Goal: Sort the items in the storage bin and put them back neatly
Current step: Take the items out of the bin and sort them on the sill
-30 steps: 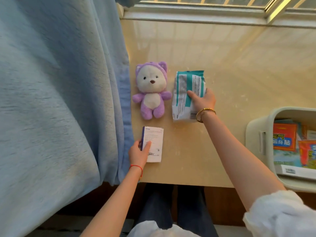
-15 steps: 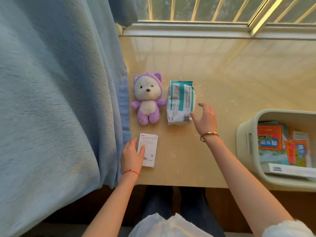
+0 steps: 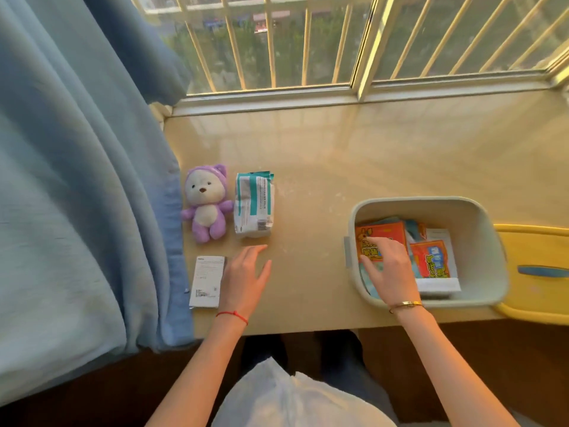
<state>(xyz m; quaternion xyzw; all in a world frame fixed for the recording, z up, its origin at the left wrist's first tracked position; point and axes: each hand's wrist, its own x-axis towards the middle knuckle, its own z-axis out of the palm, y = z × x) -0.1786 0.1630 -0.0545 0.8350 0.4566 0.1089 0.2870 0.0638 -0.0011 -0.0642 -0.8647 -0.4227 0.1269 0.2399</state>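
Observation:
A pale storage bin (image 3: 480, 208) stands at the right of the table and holds several orange and red packets (image 3: 431, 260) over flat boxes. My right hand (image 3: 389, 266) reaches down into the bin, fingertips on the left orange packet (image 3: 385, 235); whether it grips the packet I cannot tell. My left hand (image 3: 246, 278) lies flat and open on the table, holding nothing. Left of it lies a small white box (image 3: 207, 280). Behind it a purple plush bear (image 3: 205, 203) and a white-and-teal packet (image 3: 254, 206) lie side by side.
A blue curtain (image 3: 83, 180) hangs along the table's left edge. A barred window (image 3: 308, 41) and its sill run along the back. A yellow object (image 3: 535, 266) sits right of the bin. My lap is below the table's front edge.
My right hand left the white-and-teal packet and moved right into the bin. My left hand let go of the white box and slid right. The view has tilted up and to the right.

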